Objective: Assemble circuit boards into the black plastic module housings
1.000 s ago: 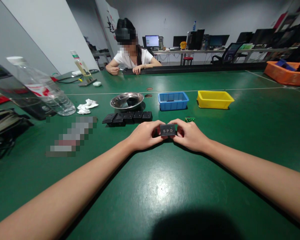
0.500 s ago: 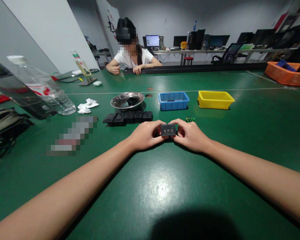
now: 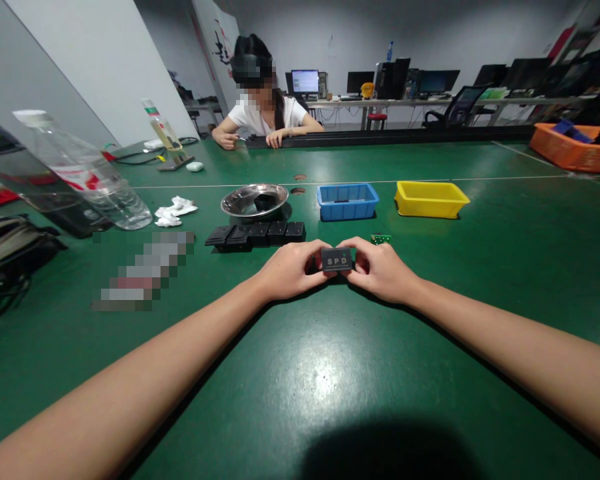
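A small black box marked "SPD" (image 3: 337, 259) is held between both hands, its lettered face toward me. My left hand (image 3: 295, 268) pinches its left end between thumb and fingers. On the right end, my right hand (image 3: 377, 268) grips it the same way. Just behind my right hand lies a green circuit board (image 3: 381, 239), partly hidden by the fingers. Beyond my left hand, several black plastic cases (image 3: 256, 235) stand in a row. A steel bowl (image 3: 230, 205) behind them has a black piece in it.
A blue bin (image 3: 348, 211) and a yellow bin (image 3: 433, 204) stand beyond my hands. Bottles (image 3: 87, 177) and crumpled tissue (image 3: 174, 212) are at left. An orange basket (image 3: 570, 155) sits far right. Across the green table (image 3: 325, 400), a person (image 3: 267, 117) rests both hands near its edge.
My hands and the black box stay in place. The person across the table has shifted one hand slightly.
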A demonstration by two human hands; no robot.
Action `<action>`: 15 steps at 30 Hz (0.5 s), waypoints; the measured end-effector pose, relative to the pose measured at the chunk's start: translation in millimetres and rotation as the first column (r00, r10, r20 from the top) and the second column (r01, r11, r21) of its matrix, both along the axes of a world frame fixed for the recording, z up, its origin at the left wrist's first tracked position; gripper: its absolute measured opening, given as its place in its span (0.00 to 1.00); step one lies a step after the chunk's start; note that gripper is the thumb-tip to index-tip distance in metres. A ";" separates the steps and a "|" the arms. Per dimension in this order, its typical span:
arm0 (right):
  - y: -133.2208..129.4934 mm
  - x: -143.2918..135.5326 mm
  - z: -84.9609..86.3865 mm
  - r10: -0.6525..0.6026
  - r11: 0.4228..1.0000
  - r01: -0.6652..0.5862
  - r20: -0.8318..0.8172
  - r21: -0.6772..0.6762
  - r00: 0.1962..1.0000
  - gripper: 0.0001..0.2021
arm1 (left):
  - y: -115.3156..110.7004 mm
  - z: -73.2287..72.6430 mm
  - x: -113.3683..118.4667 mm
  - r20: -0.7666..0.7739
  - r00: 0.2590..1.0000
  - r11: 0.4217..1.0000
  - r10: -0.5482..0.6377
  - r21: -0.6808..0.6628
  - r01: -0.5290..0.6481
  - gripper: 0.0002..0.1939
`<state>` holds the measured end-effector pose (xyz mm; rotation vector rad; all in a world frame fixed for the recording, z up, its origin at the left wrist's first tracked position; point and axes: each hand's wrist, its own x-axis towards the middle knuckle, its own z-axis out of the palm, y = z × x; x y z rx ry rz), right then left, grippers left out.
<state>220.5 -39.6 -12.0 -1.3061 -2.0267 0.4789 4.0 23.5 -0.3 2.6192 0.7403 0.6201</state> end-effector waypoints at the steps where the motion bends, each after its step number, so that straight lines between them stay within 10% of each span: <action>1: 0.0 0.0 0.1 -0.001 1.000 0.001 0.002 0.000 1.000 0.19 | -0.1 0.1 0.0 -0.002 1.000 1.000 0.001 -0.002 -0.001 0.16; 15: -0.6 0.0 0.6 -0.008 1.000 0.008 0.020 0.009 1.000 0.19 | 0.0 0.4 0.0 0.001 1.000 1.000 -0.001 -0.005 0.001 0.16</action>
